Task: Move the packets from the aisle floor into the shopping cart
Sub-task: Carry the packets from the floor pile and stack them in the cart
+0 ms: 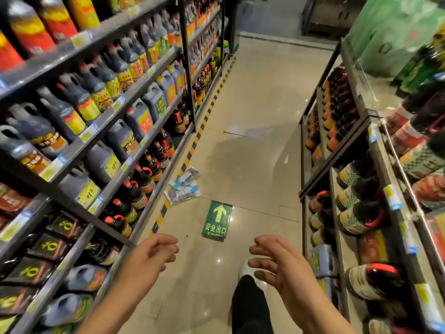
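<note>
Narrow aisle, tiled floor (252,104) open down the middle all the way to the far cross-aisle. Left edge marked by yellow-black hazard tape (192,145) running along the foot of the left shelving (101,121), which is packed w/ dark sauce jugs and bottles. Right shelving (361,165) crowds in close on the other side – jars and bottles w/ red caps, price tags on the rails.

Packets (184,185) lie in a loose heap on the floor, tight against the left shelf base, partly over the tape; exact count can't be told. Just this side of them a green exit sticker (216,221) w/ a yellow arrow sits flat on the tiles.

Left hand (150,256) and right hand (277,261) both held out low in front, fingers loosely spread, gripping nothing – well short of the packets. A dark trouser leg and white shoe (248,271) show under the right hand.
</note>
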Available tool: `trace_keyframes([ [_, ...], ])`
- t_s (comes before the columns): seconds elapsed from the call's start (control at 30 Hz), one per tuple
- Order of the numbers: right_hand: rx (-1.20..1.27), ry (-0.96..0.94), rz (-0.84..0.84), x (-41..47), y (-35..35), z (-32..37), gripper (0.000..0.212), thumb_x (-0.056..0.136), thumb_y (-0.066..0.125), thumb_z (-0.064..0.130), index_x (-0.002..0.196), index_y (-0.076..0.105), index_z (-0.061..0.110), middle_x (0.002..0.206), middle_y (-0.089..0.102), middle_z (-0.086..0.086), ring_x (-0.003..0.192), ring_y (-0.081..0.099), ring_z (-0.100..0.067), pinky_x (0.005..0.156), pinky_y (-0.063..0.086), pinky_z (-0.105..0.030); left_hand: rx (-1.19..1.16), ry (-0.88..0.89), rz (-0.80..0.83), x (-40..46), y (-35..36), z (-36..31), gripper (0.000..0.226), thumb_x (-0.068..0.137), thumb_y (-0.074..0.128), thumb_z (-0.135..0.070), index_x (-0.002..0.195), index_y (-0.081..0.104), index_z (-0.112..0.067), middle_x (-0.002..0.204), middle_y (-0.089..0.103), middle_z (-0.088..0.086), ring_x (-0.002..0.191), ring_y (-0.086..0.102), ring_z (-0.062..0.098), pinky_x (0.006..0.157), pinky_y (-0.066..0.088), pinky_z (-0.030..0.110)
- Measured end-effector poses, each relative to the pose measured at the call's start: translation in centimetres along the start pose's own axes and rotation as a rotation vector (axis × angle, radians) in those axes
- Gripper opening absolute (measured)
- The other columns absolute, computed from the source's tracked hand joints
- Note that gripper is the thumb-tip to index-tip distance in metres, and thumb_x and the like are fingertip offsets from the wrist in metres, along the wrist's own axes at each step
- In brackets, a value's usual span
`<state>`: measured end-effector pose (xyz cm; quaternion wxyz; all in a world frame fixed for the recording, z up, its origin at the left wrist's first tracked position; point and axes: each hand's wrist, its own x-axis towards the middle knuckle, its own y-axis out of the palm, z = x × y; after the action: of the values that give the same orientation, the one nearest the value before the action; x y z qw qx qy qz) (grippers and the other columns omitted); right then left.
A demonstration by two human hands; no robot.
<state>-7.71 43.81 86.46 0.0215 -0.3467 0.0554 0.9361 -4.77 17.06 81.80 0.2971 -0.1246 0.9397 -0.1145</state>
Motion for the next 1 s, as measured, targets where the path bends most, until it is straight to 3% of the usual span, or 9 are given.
trace_keyframes([
  [0.17, -0.017, 0.038, 0.011, 8.7, -1.3, 5.7, 0.015, 0.098, 0.067, 0.020, 0.102, 0.073, 0.008, 0.090, 0.077, -0.011, 0.076, 0.070, -0.025, 0.070, 0.052, -0.036, 0.015, -0.088, -0.016, 6.3, 4.0, -4.0, 0.012, 0.098, 0.067, -0.016, 0.098, 0.076, -0.024, 0.094, 0.079, 0.000, 0.092, 0.074, 0.021, 0.086, 0.053, 0.039],
  [0.27, -0.099, 0.065, 0.041, 14.8, -2.5, 10.8, 0.013, 0.096, 0.069, 0.021, 0.100, 0.072, 0.010, 0.089, 0.076, -0.010, 0.074, 0.070, -0.022, 0.069, 0.051, -0.034, 0.013, -0.145, -0.033, 9.2, 5.8, -7.1, 0.009, 0.098, 0.068, -0.015, 0.099, 0.074, -0.020, 0.100, 0.078, 0.006, 0.089, 0.073, 0.022, 0.079, 0.050, 0.037],
  [0.47, -0.329, -0.063, 0.204, 25.7, 0.2, 22.2, 0.010, 0.098, 0.065, 0.018, 0.101, 0.072, 0.013, 0.089, 0.076, -0.007, 0.076, 0.069, -0.020, 0.072, 0.050, -0.034, -0.065, -0.182, -0.172, 14.6, 7.5, -12.5, 0.012, 0.100, 0.064, -0.013, 0.103, 0.074, -0.018, 0.101, 0.076, 0.007, 0.097, 0.071, 0.026, 0.083, 0.051, 0.037],
  [0.57, -0.366, -0.058, 0.286, 29.6, 2.9, 25.5, 0.007, 0.097, 0.065, 0.015, 0.096, 0.072, 0.012, 0.087, 0.073, -0.007, 0.075, 0.066, -0.021, 0.064, 0.050, -0.029, -0.043, -0.167, -0.222, 17.3, 7.9, -13.8, 0.020, 0.099, 0.067, -0.016, 0.097, 0.076, -0.034, 0.096, 0.078, -0.002, 0.098, 0.072, 0.020, 0.091, 0.054, 0.041],
  [0.7, -0.469, -0.043, 0.366, 34.7, 8.0, 27.0, 0.009, 0.096, 0.065, 0.016, 0.097, 0.073, 0.013, 0.093, 0.077, -0.011, 0.073, 0.067, -0.019, 0.069, 0.049, -0.034, 0.007, -0.154, -0.180, 22.4, 8.6, -15.1, 0.030, 0.099, 0.067, -0.024, 0.095, 0.070, -0.053, 0.095, 0.075, -0.019, 0.097, 0.071, 0.009, 0.094, 0.055, 0.037],
  [0.87, -0.651, -0.064, 0.547, 40.8, 15.6, 28.2, 0.011, 0.094, 0.064, 0.017, 0.091, 0.074, 0.019, 0.093, 0.077, -0.004, 0.071, 0.068, -0.011, 0.069, 0.052, -0.028, -0.089, -0.208, -0.225, 31.2, 9.0, -17.0, 0.021, 0.097, 0.069, -0.019, 0.093, 0.077, -0.038, 0.090, 0.076, -0.013, 0.093, 0.073, 0.012, 0.094, 0.056, 0.034],
  [0.93, -0.675, -0.046, 0.580, 43.3, 17.4, 29.1, 0.013, 0.095, 0.062, 0.014, 0.093, 0.074, 0.018, 0.091, 0.075, -0.002, 0.073, 0.066, -0.013, 0.065, 0.050, -0.022, -0.121, -0.240, -0.272, 34.6, 8.7, -18.1, 0.019, 0.095, 0.069, -0.014, 0.094, 0.076, -0.031, 0.088, 0.077, -0.007, 0.088, 0.073, 0.011, 0.081, 0.054, 0.019],
  [1.0, -0.734, -0.005, 0.603, 45.6, 18.3, 30.0, 0.013, 0.094, 0.061, 0.011, 0.096, 0.073, 0.014, 0.094, 0.075, -0.006, 0.076, 0.065, -0.013, 0.061, 0.049, -0.018, -0.156, -0.283, -0.298, 36.9, 8.4, -19.2, 0.019, 0.096, 0.066, -0.011, 0.099, 0.075, -0.028, 0.092, 0.077, -0.003, 0.089, 0.073, 0.013, 0.073, 0.050, 0.017],
])
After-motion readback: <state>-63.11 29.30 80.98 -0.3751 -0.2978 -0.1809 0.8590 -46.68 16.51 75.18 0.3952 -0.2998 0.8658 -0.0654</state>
